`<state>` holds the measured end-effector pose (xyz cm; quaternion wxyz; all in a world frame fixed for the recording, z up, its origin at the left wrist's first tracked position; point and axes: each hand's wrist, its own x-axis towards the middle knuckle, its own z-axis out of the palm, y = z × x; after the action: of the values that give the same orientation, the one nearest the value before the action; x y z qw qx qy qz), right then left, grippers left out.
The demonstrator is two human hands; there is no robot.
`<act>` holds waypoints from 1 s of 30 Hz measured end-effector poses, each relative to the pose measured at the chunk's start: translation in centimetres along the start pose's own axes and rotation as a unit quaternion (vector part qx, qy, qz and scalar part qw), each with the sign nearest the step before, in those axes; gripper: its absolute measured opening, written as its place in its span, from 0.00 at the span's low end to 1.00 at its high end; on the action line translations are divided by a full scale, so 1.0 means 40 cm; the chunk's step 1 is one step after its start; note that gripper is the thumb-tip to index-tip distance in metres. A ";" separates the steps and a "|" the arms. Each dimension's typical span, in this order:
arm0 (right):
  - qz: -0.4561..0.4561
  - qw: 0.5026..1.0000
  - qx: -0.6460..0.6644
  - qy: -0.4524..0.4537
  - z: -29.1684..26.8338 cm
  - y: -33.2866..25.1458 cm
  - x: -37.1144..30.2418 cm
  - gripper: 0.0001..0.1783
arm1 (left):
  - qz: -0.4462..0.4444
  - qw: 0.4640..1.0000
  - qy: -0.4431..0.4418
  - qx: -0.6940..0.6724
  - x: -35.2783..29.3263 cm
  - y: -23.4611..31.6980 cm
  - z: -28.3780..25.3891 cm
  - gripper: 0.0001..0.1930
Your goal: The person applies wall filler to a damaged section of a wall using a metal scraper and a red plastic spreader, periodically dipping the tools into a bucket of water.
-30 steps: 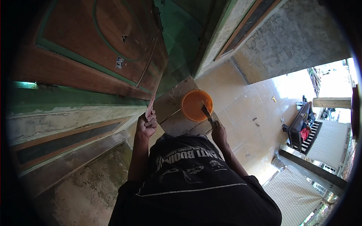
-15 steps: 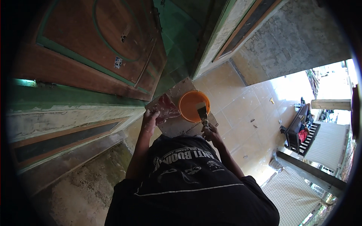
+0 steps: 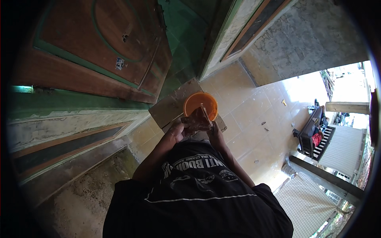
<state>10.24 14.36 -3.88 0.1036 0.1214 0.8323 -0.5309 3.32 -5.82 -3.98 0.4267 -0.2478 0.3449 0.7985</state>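
1. Left hand (image 3: 177, 130): fingers closed on the dark red sheet (image 3: 196, 120), held across the near side of the orange bucket (image 3: 198, 96); rim contact unclear to me. A slackened grip could drop it into the bucket.
2. Right hand (image 3: 215, 134): curled at the bucket's near right, apparently round a putty knife (image 3: 205, 113), mostly hidden. Hard pressure might buckle the sheet.
3. Bench (image 3: 166, 106) under the bucket: a forearm knock could upset the bucket.

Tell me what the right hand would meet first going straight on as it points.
Most likely the reddish-brown piece held in the left hand, just ahead of the right hand. The orange bucket lies beyond, apparently lower, though depth is unclear.
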 end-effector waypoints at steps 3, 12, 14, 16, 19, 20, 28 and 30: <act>-0.047 0.988 -0.141 0.039 -0.035 -0.014 -0.012 0.17 | 0.014 0.998 -0.006 0.066 -0.003 0.025 0.000 0.24; -0.090 0.942 -0.299 0.124 -0.079 -0.023 -0.019 0.15 | 0.067 0.979 -0.007 0.194 -0.037 0.089 0.052 0.19; -0.102 0.940 -0.300 0.129 -0.087 -0.019 -0.019 0.14 | 0.077 0.977 -0.006 0.198 -0.036 0.090 0.041 0.19; -0.097 0.930 -0.320 0.152 -0.099 -0.011 -0.023 0.14 | 0.078 0.981 -0.036 0.175 -0.034 0.097 0.025 0.20; -0.121 0.926 -0.320 0.162 -0.116 -0.012 -0.034 0.10 | 0.082 0.984 -0.049 0.152 -0.037 0.098 0.018 0.19; -0.122 0.925 -0.321 0.161 -0.121 -0.016 -0.040 0.10 | 0.083 0.984 -0.049 0.150 -0.039 0.096 0.019 0.19; -0.015 0.946 -0.301 0.118 -0.148 -0.032 -0.065 0.13 | 0.099 0.989 -0.042 0.100 -0.095 0.138 0.078 0.16; -0.012 0.976 -0.204 0.071 -0.170 -0.015 -0.056 0.15 | 0.113 0.987 -0.009 0.114 -0.110 0.147 0.091 0.16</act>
<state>11.90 20.08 0.13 0.0602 0.1255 0.9297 -0.3409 0.20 -7.65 3.39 0.3622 -0.1500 0.4562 0.7989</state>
